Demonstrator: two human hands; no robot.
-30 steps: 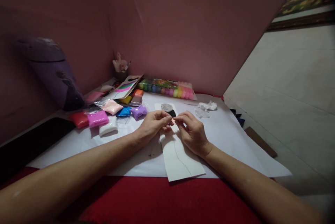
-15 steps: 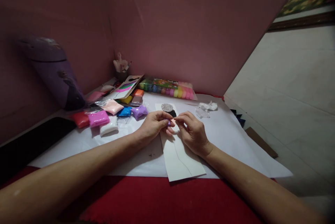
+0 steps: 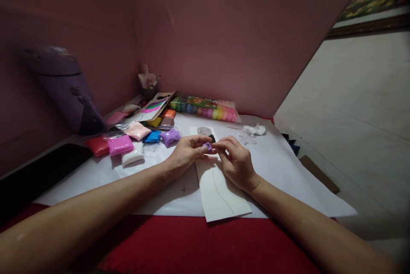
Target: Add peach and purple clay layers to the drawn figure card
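A small lump of purple modelling clay (image 3: 207, 146) is pinched between the thumb and fingers of my left hand (image 3: 191, 150). Right beside it, my right hand (image 3: 235, 158) has its thumb and fingertips closed together at the clay's right edge; whatever is between them is too small to make out. Both hands are above a white card (image 3: 222, 199) with a thin curved line drawn down it. At the card's far end are a grey textured patch (image 3: 204, 131) and a black patch partly hidden by my fingers.
Clay packets lie to the left, among them a purple one (image 3: 170, 137) and a magenta one (image 3: 121, 145). A long pack of coloured clay (image 3: 205, 109) and a painted card (image 3: 155, 107) are by the wall. Crumpled white plastic (image 3: 254, 130) lies right; a black object (image 3: 41, 167) left.
The purple clay has come further into sight above my left fingertips, as the fingers have shifted around it. My right hand has barely moved.
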